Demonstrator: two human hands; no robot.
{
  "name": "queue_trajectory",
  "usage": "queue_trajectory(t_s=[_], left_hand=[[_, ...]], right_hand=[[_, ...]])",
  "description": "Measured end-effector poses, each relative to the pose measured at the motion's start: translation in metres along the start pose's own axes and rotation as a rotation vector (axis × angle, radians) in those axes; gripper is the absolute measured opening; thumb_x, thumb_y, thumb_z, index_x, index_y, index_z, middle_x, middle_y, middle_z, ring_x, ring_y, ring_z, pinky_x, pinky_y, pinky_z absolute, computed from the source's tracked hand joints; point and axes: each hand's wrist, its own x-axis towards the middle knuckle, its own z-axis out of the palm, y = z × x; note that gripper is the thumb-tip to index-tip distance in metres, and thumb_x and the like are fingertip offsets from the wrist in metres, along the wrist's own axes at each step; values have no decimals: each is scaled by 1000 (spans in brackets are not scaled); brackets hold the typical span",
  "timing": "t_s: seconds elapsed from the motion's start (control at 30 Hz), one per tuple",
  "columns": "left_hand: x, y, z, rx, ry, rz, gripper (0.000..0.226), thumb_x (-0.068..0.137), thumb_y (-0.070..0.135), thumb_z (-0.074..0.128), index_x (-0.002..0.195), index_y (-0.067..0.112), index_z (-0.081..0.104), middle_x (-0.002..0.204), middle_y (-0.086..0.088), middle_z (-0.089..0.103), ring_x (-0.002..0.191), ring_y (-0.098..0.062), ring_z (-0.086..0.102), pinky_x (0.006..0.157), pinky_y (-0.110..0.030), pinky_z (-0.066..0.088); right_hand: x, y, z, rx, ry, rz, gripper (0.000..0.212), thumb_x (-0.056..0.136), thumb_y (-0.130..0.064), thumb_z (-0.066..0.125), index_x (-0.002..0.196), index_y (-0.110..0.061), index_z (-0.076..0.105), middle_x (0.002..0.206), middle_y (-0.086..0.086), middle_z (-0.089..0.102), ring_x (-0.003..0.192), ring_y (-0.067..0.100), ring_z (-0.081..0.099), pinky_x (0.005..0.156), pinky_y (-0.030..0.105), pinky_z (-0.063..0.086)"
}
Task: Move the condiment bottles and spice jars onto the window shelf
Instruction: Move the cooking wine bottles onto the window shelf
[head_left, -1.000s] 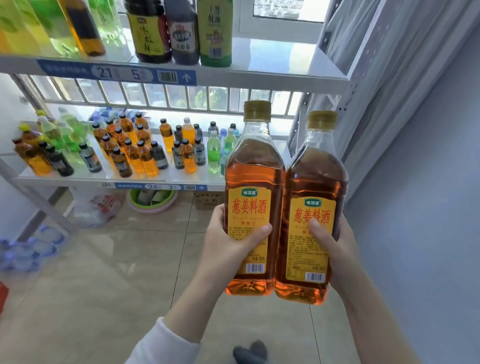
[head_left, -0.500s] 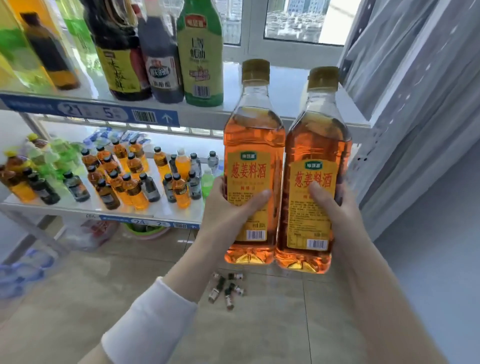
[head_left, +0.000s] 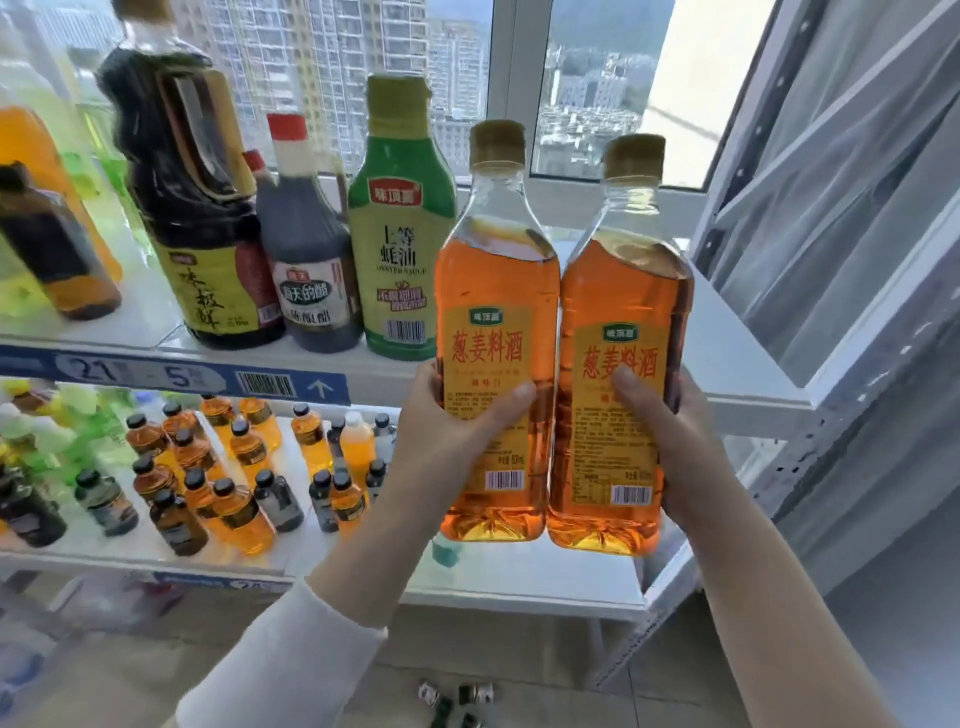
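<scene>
Two matching amber cooking-wine bottles with gold caps and yellow labels are held upright, side by side and touching. My left hand (head_left: 441, 431) grips the left bottle (head_left: 496, 291) around its lower half. My right hand (head_left: 670, 441) grips the right bottle (head_left: 626, 312) the same way. Both bottles hang in front of the white window shelf (head_left: 727, 353), their bases below its front edge. On that shelf stand a green oyster-sauce bottle (head_left: 400, 249), a dark vinegar bottle (head_left: 306, 260) and a large dark soy-sauce jug (head_left: 192, 208).
A lower shelf (head_left: 519, 582) carries several small orange and dark bottles (head_left: 244, 467). More bottles crowd the upper shelf's left end (head_left: 52, 234). Grey metal racking (head_left: 831, 260) rises at the right. Small items (head_left: 457, 701) lie on the tiled floor below.
Both hands have raised the two bottles up toward the window shelf, and the view has tilted up and come closer to the shelf.
</scene>
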Motion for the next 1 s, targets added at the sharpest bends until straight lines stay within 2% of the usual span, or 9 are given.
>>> queue_trajectory(t_s=[0.07,0.23,0.4,0.53,0.63,0.77,0.83,0.93,1.0], left_hand=[[22,5,-2,1,6,15,68,43,54,70,104,29,53,98,8,67,92,-11,65,78,-30,54],[68,14,1,-4,36,28,51,46,50,70,90,34,50,84,17,65,73,8,63,55,-8,47],[99,17,11,-17,104,34,57,37,55,68,88,36,50,82,20,64,75,5,62,61,-14,44],[114,18,23,-33,146,53,62,33,53,69,89,35,51,74,22,65,67,13,61,51,-7,46],[120,18,32,-49,145,31,73,29,56,69,96,34,52,75,20,68,70,9,64,51,-7,48],[126,14,42,-51,151,-7,81,26,55,73,101,33,51,80,23,69,72,5,65,57,-16,50],[128,13,45,-55,166,-13,81,27,55,79,100,33,51,80,24,69,72,4,66,53,-15,52],[130,11,47,-68,205,-22,78,30,54,86,96,31,53,76,24,69,68,5,66,46,-8,47],[132,10,47,-74,233,-20,78,23,51,81,93,31,53,73,24,69,66,5,66,45,-8,46]], right_hand=[[23,-2,5,2,-6,-10,91,43,-58,79,120,-19,51,106,3,70,90,22,70,72,38,58],[74,-6,7,-2,-5,-56,80,47,-52,75,115,-17,53,100,2,72,88,22,71,67,31,58],[127,-10,4,-23,-34,-106,86,41,-60,79,113,-21,53,101,1,72,87,19,71,69,35,59],[176,-13,-3,-36,-55,-149,87,50,-59,74,122,-16,50,109,5,69,91,21,70,74,37,59],[212,-7,-5,-50,-60,-155,84,53,-59,72,122,-15,50,108,5,69,91,21,70,74,34,59],[250,8,0,-105,-83,-157,103,37,-77,72,116,-13,52,100,0,70,87,14,70,68,25,57],[267,15,3,-91,-112,-143,87,49,-61,80,113,-9,51,86,-11,71,78,3,69,61,17,53],[289,26,9,-48,-132,-114,43,72,-25,77,104,-14,50,73,-14,66,63,-6,64,54,13,49],[298,29,15,-30,-139,-109,37,74,-19,75,99,-16,48,70,-15,63,59,-7,61,51,12,47]])
